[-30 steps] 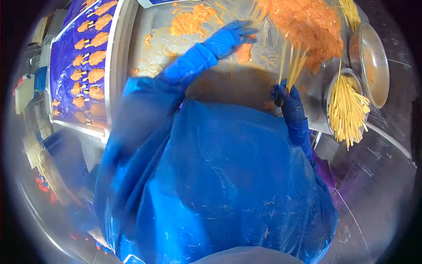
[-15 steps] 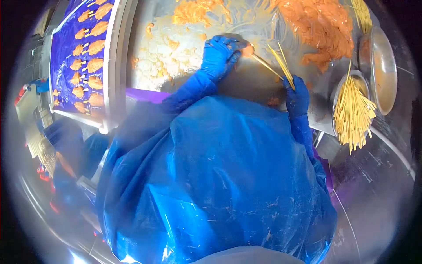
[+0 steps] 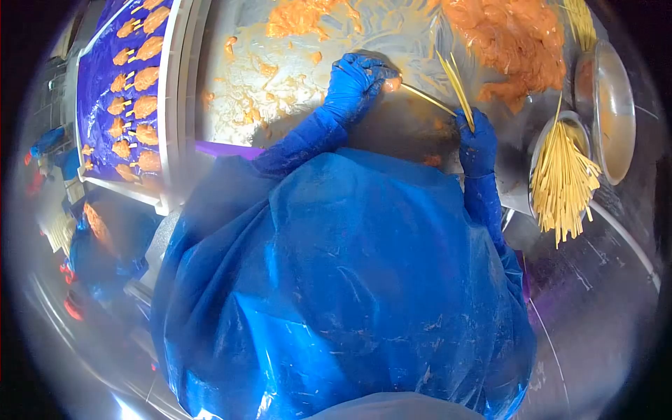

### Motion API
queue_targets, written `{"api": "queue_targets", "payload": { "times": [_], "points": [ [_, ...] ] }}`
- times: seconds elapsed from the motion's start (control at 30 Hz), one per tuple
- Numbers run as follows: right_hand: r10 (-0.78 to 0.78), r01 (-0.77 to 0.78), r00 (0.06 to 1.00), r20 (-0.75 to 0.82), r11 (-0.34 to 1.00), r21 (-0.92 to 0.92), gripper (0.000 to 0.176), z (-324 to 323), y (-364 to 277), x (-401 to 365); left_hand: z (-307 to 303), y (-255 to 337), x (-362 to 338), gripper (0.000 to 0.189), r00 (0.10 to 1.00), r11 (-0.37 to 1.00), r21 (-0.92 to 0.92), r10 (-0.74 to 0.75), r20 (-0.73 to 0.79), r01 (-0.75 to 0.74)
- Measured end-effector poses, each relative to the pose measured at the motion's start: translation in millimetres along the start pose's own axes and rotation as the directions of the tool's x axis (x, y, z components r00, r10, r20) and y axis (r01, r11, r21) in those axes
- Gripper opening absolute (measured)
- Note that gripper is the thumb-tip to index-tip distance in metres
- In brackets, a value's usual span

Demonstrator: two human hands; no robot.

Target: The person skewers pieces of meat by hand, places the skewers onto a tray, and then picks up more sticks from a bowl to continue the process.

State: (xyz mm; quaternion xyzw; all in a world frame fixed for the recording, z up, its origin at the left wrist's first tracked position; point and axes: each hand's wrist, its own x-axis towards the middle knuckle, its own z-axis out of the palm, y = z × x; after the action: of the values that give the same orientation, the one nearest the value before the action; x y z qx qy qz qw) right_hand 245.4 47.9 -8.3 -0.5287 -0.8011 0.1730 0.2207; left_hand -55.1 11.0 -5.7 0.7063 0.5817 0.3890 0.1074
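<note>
My left hand, in a blue glove, is closed round a piece of orange marinated meat, most of which its fingers hide. A thin wooden skewer runs from that meat down to my right hand, also blue-gloved. The right fingers are wrapped round this skewer's end and a few spare skewers that point up and away. Both hands are over the metal worktop, which is smeared with marinade. How deep the skewer sits in the meat is hidden.
A big heap of marinated meat lies at the back right, a smaller pile at the back. On the left, a blue-lined tray holds rows of skewered meat. Bundled skewers and a metal bowl are at right.
My right hand has moved slightly up, and the skewer in the meat lies at a flatter angle. The left hand keeps its hold. The view has shifted a little.
</note>
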Motion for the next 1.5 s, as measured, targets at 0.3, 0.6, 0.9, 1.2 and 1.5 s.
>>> {"api": "queue_targets", "payload": {
  "times": [0.3, 0.6, 0.9, 1.2, 1.5],
  "points": [
    [0.196, -0.241, 0.961, 0.194, 0.939, 0.245, 0.019, -8.5, -8.6, 7.5, 1.5, -0.9, -1.2, 0.027, 0.998, 0.999, 0.028, -0.037, 0.043, 0.036],
    [0.165, -0.210, 0.965, 0.205, 0.953, 0.220, 0.022, -17.0, -18.2, 10.3, 0.0, 4.3, 0.8, 0.031, 0.997, 0.999, 0.031, -0.031, 0.073, 0.029],
    [0.092, -0.104, 0.986, 0.138, 0.991, 0.084, 0.022, -24.4, -26.4, 14.0, 2.6, 3.8, -0.6, 0.030, 0.994, 0.997, 0.063, -0.059, 0.096, 0.053],
    [-0.061, 0.064, 0.996, 0.061, 0.997, -0.042, 0.025, -20.3, -18.0, 14.2, -3.9, 8.0, 3.3, 0.033, 0.993, 0.999, 0.014, -0.032, 0.114, 0.031],
    [-0.030, 0.033, 0.990, 0.138, 0.999, -0.020, 0.023, -23.7, -41.1, 29.1, -1.7, 5.2, 2.4, 0.028, 0.996, 0.999, 0.049, -0.017, 0.091, 0.013]
  ]
}}
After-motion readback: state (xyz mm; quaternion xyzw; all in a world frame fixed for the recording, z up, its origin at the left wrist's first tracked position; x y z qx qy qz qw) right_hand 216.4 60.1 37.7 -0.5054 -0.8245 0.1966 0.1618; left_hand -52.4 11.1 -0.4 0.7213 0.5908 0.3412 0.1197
